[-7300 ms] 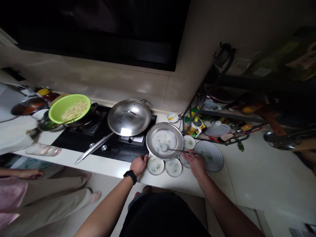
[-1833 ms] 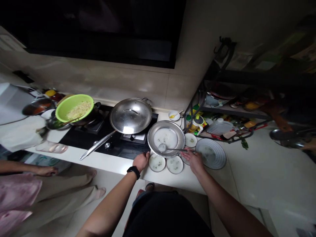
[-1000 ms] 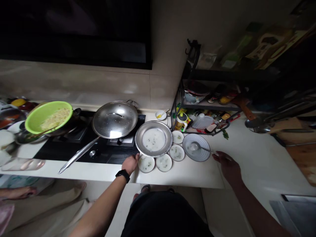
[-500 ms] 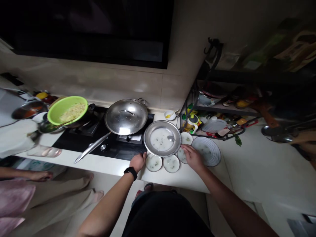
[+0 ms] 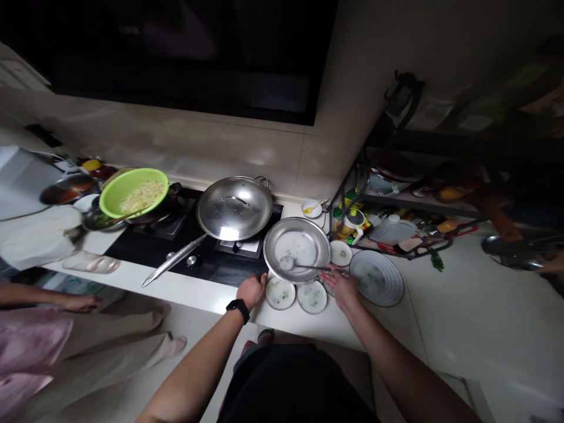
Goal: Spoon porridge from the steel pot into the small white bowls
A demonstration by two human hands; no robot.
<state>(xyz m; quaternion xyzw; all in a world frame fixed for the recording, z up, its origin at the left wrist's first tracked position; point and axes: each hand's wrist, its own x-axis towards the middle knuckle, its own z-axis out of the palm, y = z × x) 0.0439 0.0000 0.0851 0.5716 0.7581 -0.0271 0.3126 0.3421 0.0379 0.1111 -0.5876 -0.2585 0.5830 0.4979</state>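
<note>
A wide steel dish [image 5: 297, 249] with milky liquid stands on the white counter [image 5: 211, 299] beside the hob. My left hand [image 5: 251, 292] grips its near rim. A steel ladle [image 5: 286, 263] has its bowl in the dish, and my right hand [image 5: 342, 288] holds the end of its thin handle. Under that hand lies a partly hidden small plate [image 5: 326, 286]. Two soiled small white plates [image 5: 280, 293] sit in front of the dish, and a third [image 5: 341, 252] sits behind my right hand. A blue-striped plate [image 5: 376, 277] lies to the right.
On the black hob are a lidded steel wok [image 5: 234, 208] and a green bowl of noodles [image 5: 133, 197]. A wire rack [image 5: 352, 220] of bottles stands at right. A co-worker's white sleeve [image 5: 37, 238] and another person's arm [image 5: 66, 303] are at left.
My right hand has moved back from the plates to the ladle handle. The ladle now rests in the steel dish, with its bowl further left. My left hand stays on the rim.
</note>
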